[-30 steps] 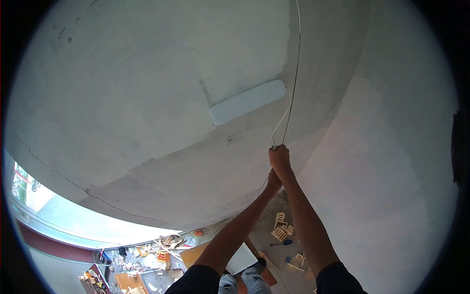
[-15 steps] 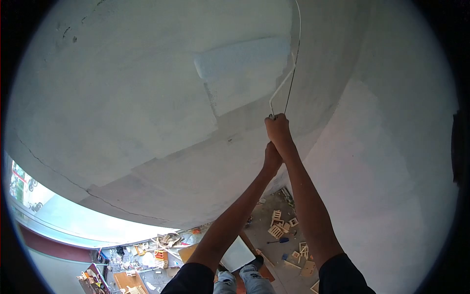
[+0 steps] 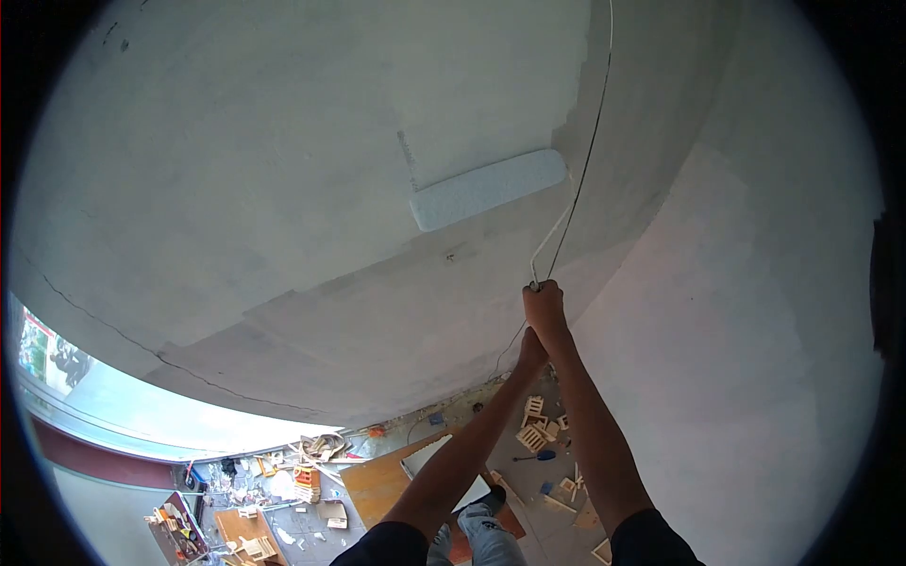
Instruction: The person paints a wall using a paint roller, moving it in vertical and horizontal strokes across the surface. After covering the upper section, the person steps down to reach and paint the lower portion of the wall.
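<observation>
The paint roller (image 3: 489, 191) lies against the wall (image 3: 283, 141) slightly above centre of the frame, tilted, its left end lower than its right. Its bent wire frame (image 3: 536, 259) drops from the right end to the right hand (image 3: 543, 304), which is clamped around the grip. The left hand (image 3: 533, 349) is just below, close against the right; its fingers are hidden, so how firmly it holds cannot be told. The step in hand looks like rolling a coat where the paler area meets the darker band (image 3: 359, 321) beneath. A further stroke would call for even pressure along the roller, some overlap at that edge, and care beside the thin dark cord (image 3: 593, 141) hanging at upper right of centre.
</observation>
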A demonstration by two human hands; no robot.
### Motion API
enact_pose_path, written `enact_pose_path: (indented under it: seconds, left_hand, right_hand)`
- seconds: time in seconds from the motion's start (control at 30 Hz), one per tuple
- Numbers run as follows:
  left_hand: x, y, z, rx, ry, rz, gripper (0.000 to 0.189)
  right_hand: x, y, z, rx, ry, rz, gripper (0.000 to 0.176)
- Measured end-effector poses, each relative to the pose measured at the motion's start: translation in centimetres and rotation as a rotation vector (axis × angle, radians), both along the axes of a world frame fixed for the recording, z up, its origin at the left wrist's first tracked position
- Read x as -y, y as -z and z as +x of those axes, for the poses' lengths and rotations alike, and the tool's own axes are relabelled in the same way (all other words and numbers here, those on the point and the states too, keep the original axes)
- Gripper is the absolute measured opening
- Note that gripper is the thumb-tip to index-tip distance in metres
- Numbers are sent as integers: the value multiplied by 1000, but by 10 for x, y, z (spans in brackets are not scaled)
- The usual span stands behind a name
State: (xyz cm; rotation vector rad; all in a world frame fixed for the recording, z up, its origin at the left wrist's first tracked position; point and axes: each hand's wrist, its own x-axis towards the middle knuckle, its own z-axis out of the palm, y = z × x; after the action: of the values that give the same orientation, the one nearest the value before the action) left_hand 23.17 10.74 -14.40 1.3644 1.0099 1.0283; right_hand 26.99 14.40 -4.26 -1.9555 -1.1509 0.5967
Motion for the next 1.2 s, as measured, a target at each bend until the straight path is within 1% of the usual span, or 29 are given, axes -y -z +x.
enact_pose_path:
  seconds: [0.07,0.1,0.2,0.27,0.3,0.33,0.4,0.43,0.47,0.5,0.57,0.63,0.73,0.8,0.9,0.93,1.03,1.1,1.17,1.2]
  left_hand:
    - [0,-22,-4,10,2,14,26]
    - [-5,-35,-5,8,-16,81,26]
    - [-23,-74,-9,-11,-64,278,24]
    - [-29,-112,-14,74,-62,232,23]
    - [-28,-141,-15,169,-46,122,22]
    - [-28,-156,-16,263,-29,12,22]
    - [-38,-140,-12,277,-46,80,21]
    - [-42,-133,-9,286,-55,114,21]
    - [-40,-121,-6,239,-84,96,23]
    - [-31,-109,-6,194,-116,76,24]
    - [-20,-80,-7,147,-155,75,26]
    - [-17,-36,-4,141,-154,103,28]
    - [-2,8,-5,-12,-118,111,28]
    - [5,17,-10,-62,-91,126,28]
    - [3,18,-18,-94,-70,190,28]
    - [2,7,-24,-91,-64,191,27]
    - [-15,-44,-29,8,0,2,22]
    - [-21,-105,-29,93,-43,27,20]
    - [-41,-130,-19,33,-126,187,21]
    - [-44,-152,-20,62,-129,119,21]
  right_hand:
    - [-2,-17,-4,12,8,-3,26]
    - [-5,-29,-7,16,12,-1,26]
    - [-18,-76,-11,-31,-4,121,26]
    - [-26,-120,-11,-15,-33,124,27]
    - [-29,-134,-11,-6,-46,125,28]
    - [-32,-138,-11,-15,-48,140,28]
    - [-36,-143,-11,-34,-47,173,30]
    - [-36,-140,-11,-23,-41,181,30]
    - [-32,-128,-11,-11,-36,186,30]
    - [-26,-112,-13,2,-33,190,30]
    - [-23,-65,-9,120,-63,163,30]
    - [-17,-21,-5,80,-67,50,29]
    - [-2,13,-4,25,-38,22,27]
    - [4,25,-9,14,10,28,27]
    - [-2,22,-10,-41,-78,2,27]
    - [-1,14,-15,-62,-65,31,27]
    - [-15,-33,-19,-98,-36,141,27]
    - [-30,-68,-17,-86,-50,209,27]
    - [-46,-104,-13,-88,-65,260,27]
    - [-50,-125,-12,-98,-68,272,27]
